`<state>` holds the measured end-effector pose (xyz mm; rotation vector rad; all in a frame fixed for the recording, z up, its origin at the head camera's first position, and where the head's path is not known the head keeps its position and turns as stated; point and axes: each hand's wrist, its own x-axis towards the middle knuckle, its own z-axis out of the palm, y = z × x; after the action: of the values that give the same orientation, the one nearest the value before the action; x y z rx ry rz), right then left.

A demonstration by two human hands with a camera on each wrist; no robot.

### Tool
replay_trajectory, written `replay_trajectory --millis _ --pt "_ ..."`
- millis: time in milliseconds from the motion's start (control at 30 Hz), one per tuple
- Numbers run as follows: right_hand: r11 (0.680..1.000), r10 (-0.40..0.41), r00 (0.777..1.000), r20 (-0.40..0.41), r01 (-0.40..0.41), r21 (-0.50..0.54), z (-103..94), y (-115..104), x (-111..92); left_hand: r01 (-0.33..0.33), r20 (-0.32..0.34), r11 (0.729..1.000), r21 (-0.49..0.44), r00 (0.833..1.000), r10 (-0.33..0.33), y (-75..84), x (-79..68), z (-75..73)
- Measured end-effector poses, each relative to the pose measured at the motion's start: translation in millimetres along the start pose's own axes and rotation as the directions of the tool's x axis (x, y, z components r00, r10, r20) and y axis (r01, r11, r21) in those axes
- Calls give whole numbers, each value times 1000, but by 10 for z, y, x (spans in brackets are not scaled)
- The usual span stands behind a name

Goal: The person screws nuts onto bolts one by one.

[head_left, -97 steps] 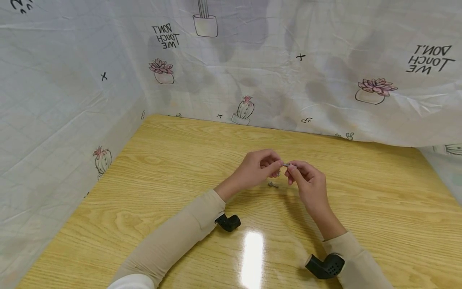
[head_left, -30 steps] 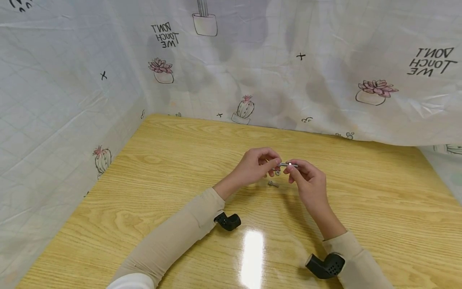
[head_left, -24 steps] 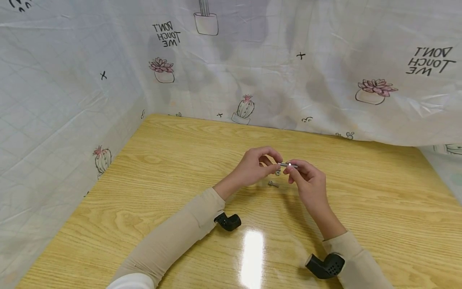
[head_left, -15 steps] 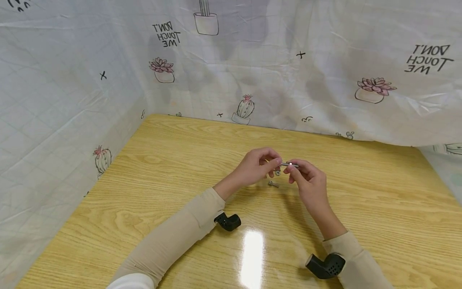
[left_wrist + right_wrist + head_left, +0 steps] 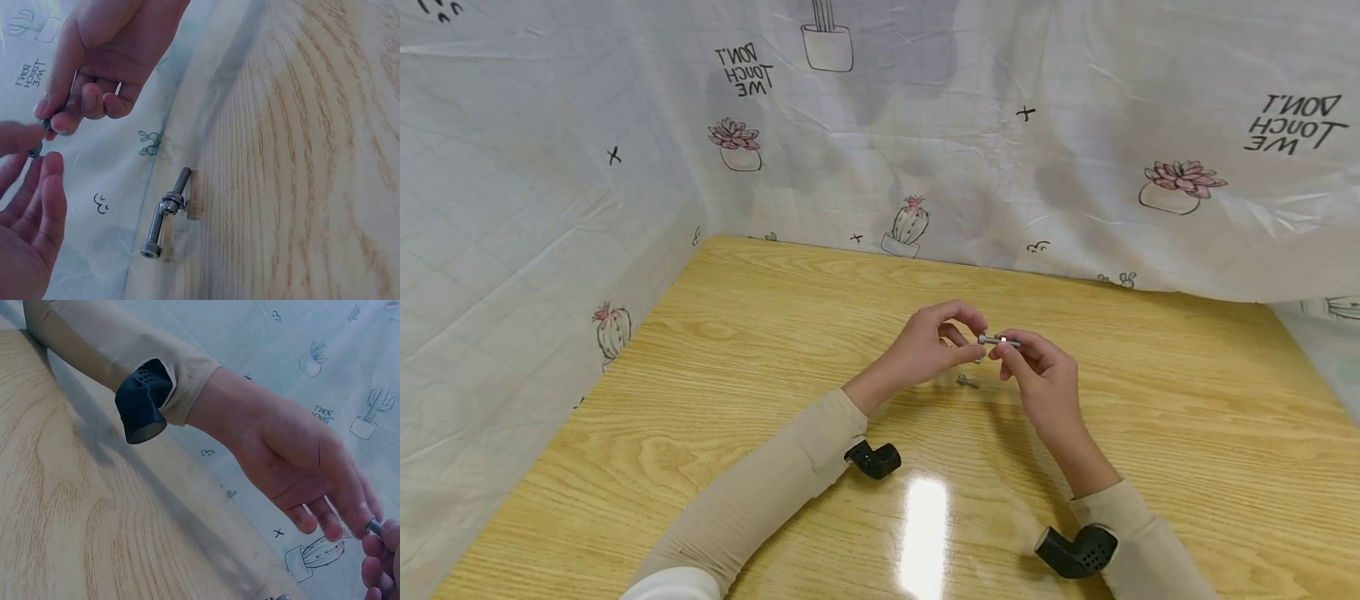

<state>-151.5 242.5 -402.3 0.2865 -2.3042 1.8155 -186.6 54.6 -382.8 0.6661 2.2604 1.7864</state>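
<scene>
My right hand (image 5: 1045, 375) pinches a silver socket-head bolt (image 5: 990, 340) between thumb and forefinger, its head pointing left. A small shiny piece shows on the shaft at those fingertips; its kind is unclear. My left hand (image 5: 928, 346) has its thumb and forefinger parted around the bolt head, which shows in the gap; whether a finger touches it is hard to see. In the left wrist view, two more bolts lie on the table close together: one bolt (image 5: 154, 234) and another bolt (image 5: 181, 182) with a ring near its head.
A wood-grain table (image 5: 760, 333) spreads under both hands. Behind and to the left hangs a pale sheet (image 5: 925, 125) printed with cacti. Black wrist mounts (image 5: 874, 460) stick out from the beige sleeves. A white rounded object (image 5: 676, 585) shows at the bottom edge.
My left thumb and forefinger have parted, baring the bolt head they covered half a second ago; they parted similarly slightly earlier, then came together. The right hand keeps its pinch, nearly still.
</scene>
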Motion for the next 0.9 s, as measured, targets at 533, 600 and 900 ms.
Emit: replay_trajectory --millis 533,600,900 --pt "1000 -18 999 -42 17 -18 139 40 148 -27 37 1000 5 999 27 -87 155 -187" --pt "1000 -16 999 -47 15 -18 154 44 164 -34 43 999 1 998 34 -98 174 -211" --pt "1000 -25 997 -78 25 -10 236 69 249 5 76 1000 17 997 -6 -155 273 -311"
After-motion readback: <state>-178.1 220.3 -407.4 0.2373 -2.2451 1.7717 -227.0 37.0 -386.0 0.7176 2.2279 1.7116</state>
